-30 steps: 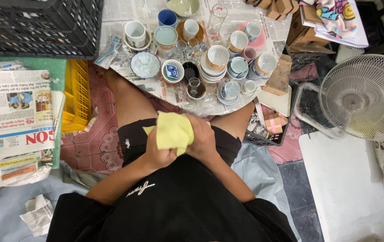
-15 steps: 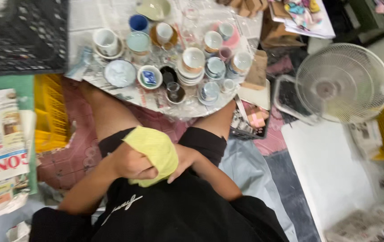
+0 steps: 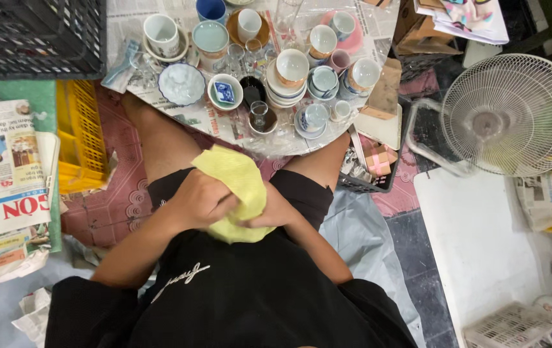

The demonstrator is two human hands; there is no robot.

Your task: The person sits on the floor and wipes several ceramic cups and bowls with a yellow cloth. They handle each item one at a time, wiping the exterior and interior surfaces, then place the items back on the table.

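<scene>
Head view looks straight down at someone sitting on the floor, both hands in the lap bunched around a yellow cloth (image 3: 237, 187). Left hand (image 3: 202, 200) has its fingers curled tight over the cloth from the side, right hand (image 3: 275, 212) is cupped under it with the fingers wrapped in, so both are closed on the cloth; whatever might be inside the folds is hidden, can't tell if there's a cup in there or not. As for how far along the wiping is, honestly hard to judge: the low round desk (image 3: 327, 138), covered in newspaper and clear plastic, is packed with crockery, like a white mug (image 3: 160, 32), a blue cup (image 3: 211, 9), a pale glass bowl (image 3: 181, 82), a small bowl with a blue square pattern (image 3: 224, 91), a stack of saucers with a cup on top (image 3: 291, 71) and a little glass (image 3: 259, 113). Nothing shows which are done, so most looks left to do. Around it all: black crate (image 3: 31, 32) top left, yellow crate (image 3: 79, 135) just beside the left knee, newspapers (image 3: 2, 167) piled left, white fan (image 3: 514, 113) right. The knees tuck right against the desk edge, so reaching the far cups means going over the near ones.
</scene>
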